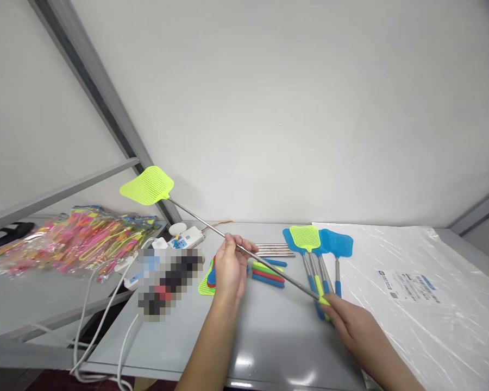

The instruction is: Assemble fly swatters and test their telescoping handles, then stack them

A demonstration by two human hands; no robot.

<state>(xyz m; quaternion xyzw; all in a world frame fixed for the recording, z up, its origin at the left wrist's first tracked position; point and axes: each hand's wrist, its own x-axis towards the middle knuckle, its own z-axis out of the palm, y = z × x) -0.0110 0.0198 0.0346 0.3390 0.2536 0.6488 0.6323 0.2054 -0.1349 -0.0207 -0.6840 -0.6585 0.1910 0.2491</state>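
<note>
A fly swatter [148, 186] with a yellow-green mesh head and a long thin metal rod slants across the view, its head up at the left. My left hand [231, 267] is closed around the rod near its middle, thumb on top. At the rod's lower right end, my right hand [346, 320] grips the yellow-green handle, most of which is hidden in the palm. Behind the right hand several fly swatters [334, 242] with blue and yellow-green heads lie on the grey table [277, 336]. Loose coloured handles [269, 275] lie between my hands.
Metal rods [275, 250] lie behind the loose handles. Partly behind my left wrist are loose mesh heads [206, 283]. A power strip [187, 238], white cables [83, 320] and a blurred patch are at left. Bagged colourful items [101, 236] fill the left shelf; a white plastic package [415, 293] lies right.
</note>
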